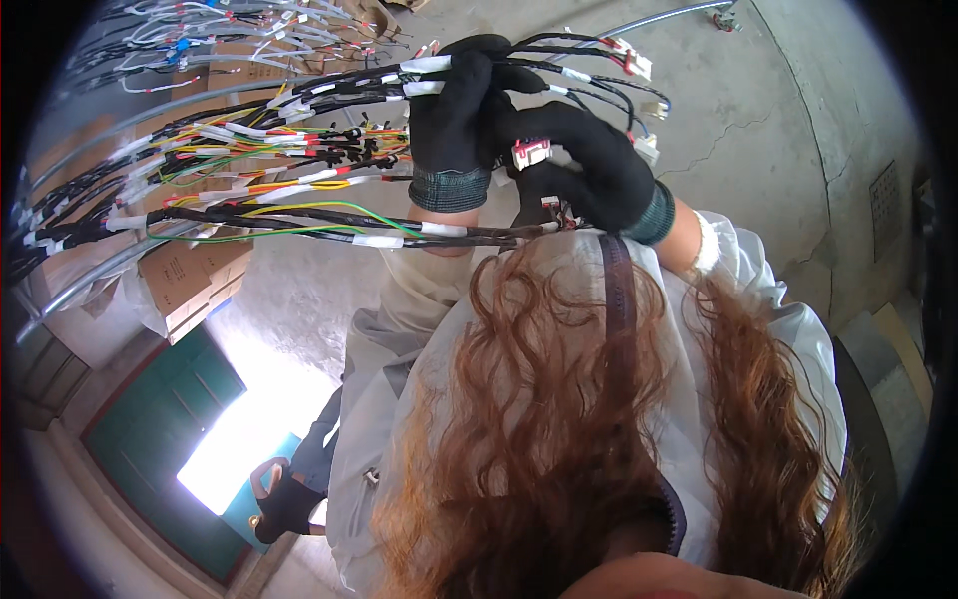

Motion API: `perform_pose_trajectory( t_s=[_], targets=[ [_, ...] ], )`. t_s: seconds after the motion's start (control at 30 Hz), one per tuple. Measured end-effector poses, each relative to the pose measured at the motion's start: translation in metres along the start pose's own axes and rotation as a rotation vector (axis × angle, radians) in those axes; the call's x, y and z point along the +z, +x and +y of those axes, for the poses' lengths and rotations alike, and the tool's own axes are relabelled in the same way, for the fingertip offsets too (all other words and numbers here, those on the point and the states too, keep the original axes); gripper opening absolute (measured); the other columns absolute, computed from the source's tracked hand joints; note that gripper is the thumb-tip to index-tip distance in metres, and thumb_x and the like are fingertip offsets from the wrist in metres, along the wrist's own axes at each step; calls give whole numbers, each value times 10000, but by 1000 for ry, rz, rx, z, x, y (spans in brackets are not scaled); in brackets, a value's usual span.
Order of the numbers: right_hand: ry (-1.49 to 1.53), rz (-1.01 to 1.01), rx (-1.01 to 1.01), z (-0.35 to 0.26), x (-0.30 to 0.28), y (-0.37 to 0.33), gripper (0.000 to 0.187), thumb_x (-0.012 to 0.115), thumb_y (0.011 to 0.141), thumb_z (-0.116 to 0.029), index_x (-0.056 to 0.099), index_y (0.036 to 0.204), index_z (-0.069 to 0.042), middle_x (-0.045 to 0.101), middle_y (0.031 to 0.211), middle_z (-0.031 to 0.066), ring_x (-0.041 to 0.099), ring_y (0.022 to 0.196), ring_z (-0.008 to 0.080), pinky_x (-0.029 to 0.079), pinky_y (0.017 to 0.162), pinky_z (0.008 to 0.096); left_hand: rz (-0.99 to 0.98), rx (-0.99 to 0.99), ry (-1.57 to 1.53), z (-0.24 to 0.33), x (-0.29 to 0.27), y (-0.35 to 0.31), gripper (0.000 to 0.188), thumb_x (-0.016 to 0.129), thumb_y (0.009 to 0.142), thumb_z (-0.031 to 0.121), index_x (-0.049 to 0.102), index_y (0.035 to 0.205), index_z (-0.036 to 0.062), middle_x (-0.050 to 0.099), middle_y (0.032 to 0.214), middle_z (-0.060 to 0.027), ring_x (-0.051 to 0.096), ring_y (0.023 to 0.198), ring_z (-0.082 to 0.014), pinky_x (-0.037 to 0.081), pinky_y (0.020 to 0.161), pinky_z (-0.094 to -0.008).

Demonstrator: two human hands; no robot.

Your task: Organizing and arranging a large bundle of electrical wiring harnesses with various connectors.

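Note:
Both my hands wear black gloves with dark green cuffs. My left hand (454, 130) is closed around a bundle of black-sleeved wires (344, 92) with white tape wraps. Close beside it, my right hand (599, 165) has its fingers curled about a small white connector (531, 153) with red on it. Other white connectors (637, 66) hang from the wire ends beyond my hands. Below my right hand, more small connectors (557, 212) sit at the end of a lower black cable branch (439, 230). My gloves hide part of the wires.
Yellow, red and green-yellow wires (289, 140) spread to the left over metal tubes (75, 290). More grey cables (239, 30) lie at the far left. Cardboard boxes (190, 280) stand below. Another person (289, 504) is near a bright doorway and green door (160, 419).

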State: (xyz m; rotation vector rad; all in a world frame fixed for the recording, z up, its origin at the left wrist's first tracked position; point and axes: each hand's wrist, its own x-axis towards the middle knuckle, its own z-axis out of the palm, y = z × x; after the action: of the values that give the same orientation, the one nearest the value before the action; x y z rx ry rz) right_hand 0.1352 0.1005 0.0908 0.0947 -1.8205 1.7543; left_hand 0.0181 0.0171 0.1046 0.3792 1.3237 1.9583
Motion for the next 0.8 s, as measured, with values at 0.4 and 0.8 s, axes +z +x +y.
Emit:
perform_pose_trajectory(
  t_s=[0.4, 0.8],
  targets=[
    [158, 17, 155, -2, -16, 17, 246, 498, 803, -124, 507, 1027, -20, 592, 752, 65, 558, 623, 108, 450, 573, 227, 136, -53, -195, 1, 7, -3, 268, 502, 801, 242, 521, 982, 44, 583, 730, -80, 552, 577, -138, 415, 430, -220],
    [346, -320, 729, 9, -7, 1, 337, 532, 735, -2, 455, 1062, 15, 564, 855, 77, 544, 743, 151, 436, 694, 256, 232, -8, -32, 12, 18, 2, 279, 494, 808, 267, 536, 991, 61, 585, 764, -49, 518, 615, -83, 403, 508, -192]
  ],
)
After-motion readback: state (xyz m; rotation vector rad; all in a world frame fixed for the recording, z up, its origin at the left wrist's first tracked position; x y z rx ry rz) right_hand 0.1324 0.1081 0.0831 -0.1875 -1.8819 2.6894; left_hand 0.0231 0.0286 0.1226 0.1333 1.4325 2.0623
